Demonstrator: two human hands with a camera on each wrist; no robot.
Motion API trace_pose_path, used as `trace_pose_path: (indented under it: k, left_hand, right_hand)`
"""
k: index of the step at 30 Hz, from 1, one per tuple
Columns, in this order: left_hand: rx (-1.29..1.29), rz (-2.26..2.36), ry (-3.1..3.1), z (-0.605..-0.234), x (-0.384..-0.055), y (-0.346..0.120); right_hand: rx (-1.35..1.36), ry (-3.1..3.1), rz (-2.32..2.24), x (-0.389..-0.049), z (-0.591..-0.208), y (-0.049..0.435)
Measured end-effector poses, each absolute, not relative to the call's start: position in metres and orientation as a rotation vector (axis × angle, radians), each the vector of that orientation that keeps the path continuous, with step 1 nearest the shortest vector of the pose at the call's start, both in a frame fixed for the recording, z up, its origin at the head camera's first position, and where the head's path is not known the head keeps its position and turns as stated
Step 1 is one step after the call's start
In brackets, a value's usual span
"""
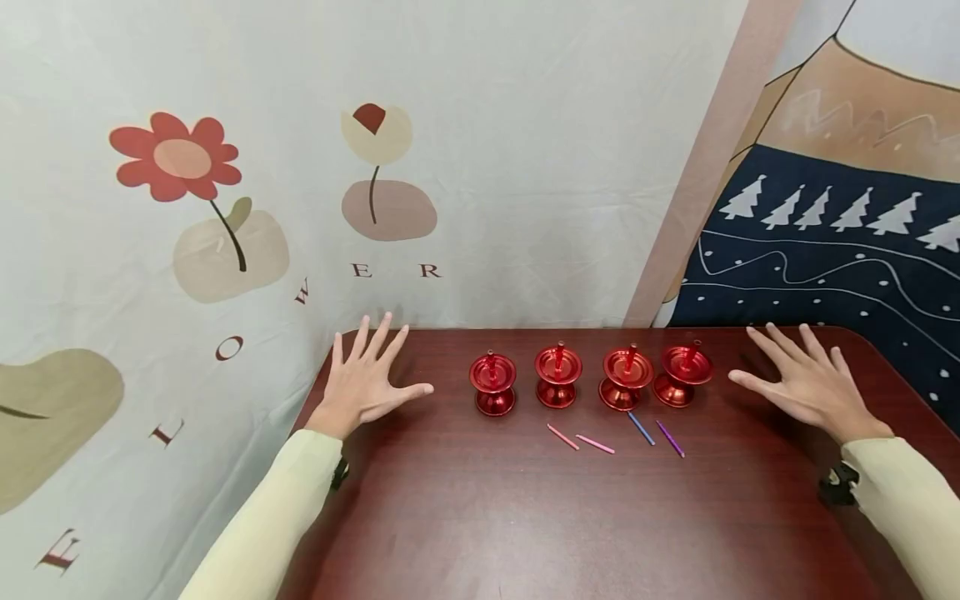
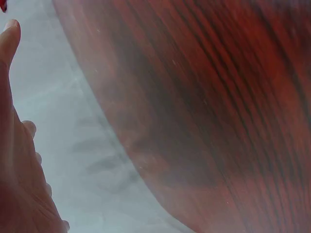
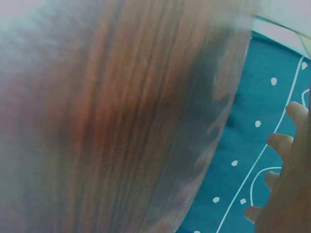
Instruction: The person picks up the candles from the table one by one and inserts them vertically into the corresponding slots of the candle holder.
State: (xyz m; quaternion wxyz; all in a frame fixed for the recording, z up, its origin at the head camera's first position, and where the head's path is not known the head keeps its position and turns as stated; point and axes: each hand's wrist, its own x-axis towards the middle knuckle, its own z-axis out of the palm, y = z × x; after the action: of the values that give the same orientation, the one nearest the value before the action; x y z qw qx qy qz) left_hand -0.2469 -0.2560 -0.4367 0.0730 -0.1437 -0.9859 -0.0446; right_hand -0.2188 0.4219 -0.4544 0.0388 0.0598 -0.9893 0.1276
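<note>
My left hand (image 1: 365, 381) is spread wide at the table's left side, its thumb pointing toward the nearest red metal candle holder (image 1: 492, 382). Fingers splayed, my right hand (image 1: 813, 385) is at the right side, beside the rightmost red holder (image 1: 682, 373). Between them stand a second holder (image 1: 558, 375) and a third holder (image 1: 626, 377), each footed, with a dish and central post. In front lie thin sticks like small candles: an orange-pink one (image 1: 562, 437), a pink one (image 1: 596, 444), a blue one (image 1: 641, 429) and a purple one (image 1: 671, 439). Neither hand holds anything.
The dark red wooden table (image 1: 525, 525) has rounded far corners. Behind it hangs a pale cloth (image 1: 525, 167) printed with flowers and letters. On the right is a navy cloth (image 1: 810, 283) with white trees. Dark wrist bands (image 1: 838, 483) show at the sleeves.
</note>
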Motion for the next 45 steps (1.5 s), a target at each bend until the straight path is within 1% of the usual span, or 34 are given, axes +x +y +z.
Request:
trace_pose_path:
  k: [4, 10, 14, 18, 21, 27, 30, 35, 38, 45]
  left_hand:
    - [-0.467, -0.225, -2.96, -0.433, -0.239, -0.251]
    - [-0.521, -0.496, -2.902, -0.428, -0.227, -0.242]
    - [-0.603, -0.683, -2.802, -0.43, -0.218, -0.233]
    - [-0.705, -1.027, -2.686, -0.432, -0.211, -0.22]
    - [-0.731, -1.308, -2.618, -0.433, -0.208, -0.209]
    - [-0.663, -1.737, -2.557, -0.437, -0.21, -0.187]
    - [-0.596, -1.854, -2.553, -0.439, -0.213, -0.178]
    - [-0.468, -2.102, -2.437, -0.444, -0.219, -0.165]
    - [-0.442, -2.236, -2.352, -0.448, -0.222, -0.158]
    - [-0.382, -2.352, -2.306, -0.46, -0.225, -0.148]
  right_hand:
    - [0.217, -2.993, 0.427, -0.209, -0.453, 0.421]
    - [0.233, -2.955, 0.538, -0.194, -0.451, 0.418]
    - [0.246, -2.965, 0.613, -0.185, -0.45, 0.414]
    - [0.258, -2.968, 0.793, -0.174, -0.448, 0.408]
    - [0.245, -2.953, 0.95, -0.166, -0.447, 0.4]
    - [0.183, -2.96, 1.078, -0.156, -0.445, 0.379]
    - [0.235, -2.962, 1.193, -0.155, -0.446, 0.368]
    - [0.353, -2.916, 1.558, -0.158, -0.451, 0.349]
    - [0.394, -2.909, 1.703, -0.16, -0.456, 0.34]
    - [0.357, -2.946, 1.687, -0.164, -0.462, 0.324]
